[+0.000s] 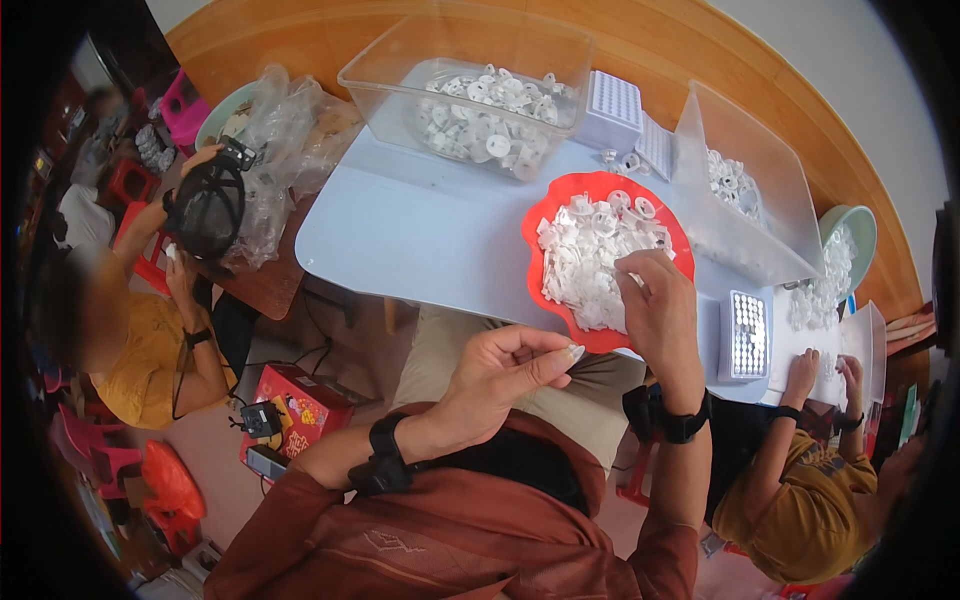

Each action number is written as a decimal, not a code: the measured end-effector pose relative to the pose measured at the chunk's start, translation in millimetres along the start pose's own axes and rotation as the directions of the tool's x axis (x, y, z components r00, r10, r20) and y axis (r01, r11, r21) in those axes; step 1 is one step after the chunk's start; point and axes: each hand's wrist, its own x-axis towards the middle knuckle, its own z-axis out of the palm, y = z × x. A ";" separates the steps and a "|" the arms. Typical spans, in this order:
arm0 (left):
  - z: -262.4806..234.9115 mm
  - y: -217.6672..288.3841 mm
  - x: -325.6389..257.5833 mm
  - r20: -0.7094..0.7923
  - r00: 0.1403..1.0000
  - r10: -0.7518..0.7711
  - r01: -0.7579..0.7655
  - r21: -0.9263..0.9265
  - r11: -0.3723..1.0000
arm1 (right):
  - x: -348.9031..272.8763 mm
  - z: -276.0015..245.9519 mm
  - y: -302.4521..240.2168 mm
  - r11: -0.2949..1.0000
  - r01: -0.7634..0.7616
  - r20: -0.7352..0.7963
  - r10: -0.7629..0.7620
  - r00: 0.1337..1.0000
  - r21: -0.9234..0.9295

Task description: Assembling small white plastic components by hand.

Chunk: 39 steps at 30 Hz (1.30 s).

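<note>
My left hand (505, 375) is closed in a pinch just in front of the tray, with a small whitish plastic piece (575, 352) showing at the thumb and fingertips. A red scalloped tray (533, 235) sits at the table's near edge, heaped with small white and clear plastic parts (585, 262). Over the right side of that heap, my right hand (660, 300) has its fingers bent down and drawn together at the parts. Whatever lies between those fingertips is hidden.
A clear bin (370, 75) of round white parts stands at the back of the pale blue table (400, 225). Another bin (790, 185) leans at the right, beyond a white rack (743, 335). One co-worker (140, 340) sits left, another (800, 490) right.
</note>
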 end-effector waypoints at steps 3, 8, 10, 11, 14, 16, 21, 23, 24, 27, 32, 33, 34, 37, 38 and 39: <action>-0.2 0.8 0.1 0.005 1.000 -0.005 0.005 -0.046 0.999 | -4.6 -6.4 -5.5 0.997 -0.002 -0.015 0.004 1.000 0.079; -0.7 1.5 -1.6 0.000 1.000 -0.018 0.018 -0.070 0.997 | -14.1 -13.5 -4.9 0.970 -0.125 0.089 0.109 0.990 0.208; 0.3 3.0 -2.1 -0.010 1.000 -0.014 0.013 -0.070 0.997 | -18.3 -10.5 -0.2 0.946 -0.142 0.086 0.122 0.989 0.291; 0.9 3.6 -1.9 -0.006 1.000 -0.016 0.015 -0.069 0.997 | -20.3 -8.3 2.6 0.915 -0.156 0.085 0.134 0.987 0.373; 1.5 5.1 -0.8 0.003 1.000 0.003 -0.002 -0.107 0.994 | -25.1 -4.0 10.3 0.839 -0.162 0.075 0.144 0.987 0.520; 0.8 5.7 0.3 0.001 1.000 0.002 -0.002 -0.126 0.992 | -26.9 -4.7 7.4 0.794 -0.169 0.077 0.153 0.985 0.583; 0.9 6.1 2.2 -0.022 1.000 -0.019 0.015 -0.158 0.987 | -29.9 -6.7 10.6 0.716 -0.136 0.079 0.112 0.991 0.685; 1.6 6.5 2.9 -0.021 1.000 -0.023 0.019 -0.166 0.986 | -32.3 -5.8 12.1 0.672 -0.195 0.104 0.174 0.979 0.714; 2.1 7.1 3.0 -0.021 0.999 -0.027 0.023 -0.177 0.984 | -33.8 -5.4 12.0 0.672 -0.198 0.104 0.178 0.979 0.714; 2.1 7.1 3.7 -0.021 0.999 -0.035 0.030 -0.196 0.980 | -37.5 -3.4 8.0 0.681 -0.230 0.101 0.224 0.969 0.696; 1.9 6.2 5.4 -0.010 0.999 -0.040 0.037 -0.220 0.975 | -40.6 -5.1 -0.4 0.666 -0.096 0.031 0.109 0.994 0.739; 2.4 6.1 5.8 -0.010 0.999 -0.044 0.041 -0.218 0.975 | -41.7 -5.5 -1.7 0.666 -0.098 0.029 0.113 0.993 0.739; 2.9 6.1 6.1 -0.009 0.999 -0.049 0.046 -0.216 0.975 | -43.6 -6.2 -3.6 0.679 -0.071 0.008 0.095 0.995 0.731; 4.0 5.0 6.3 -0.020 0.998 -0.053 0.047 -0.216 0.975 | -49.2 -7.9 -10.4 0.676 -0.057 0.010 0.073 0.997 0.735; 4.2 4.7 6.3 -0.019 0.998 -0.056 0.051 -0.215 0.975 | -51.3 -8.4 -13.2 0.662 -0.070 0.033 0.068 0.997 0.746; 4.3 4.5 6.3 -0.015 0.998 -0.058 0.053 -0.214 0.975 | -53.3 -8.5 -16.9 0.661 -0.072 0.032 0.072 0.997 0.747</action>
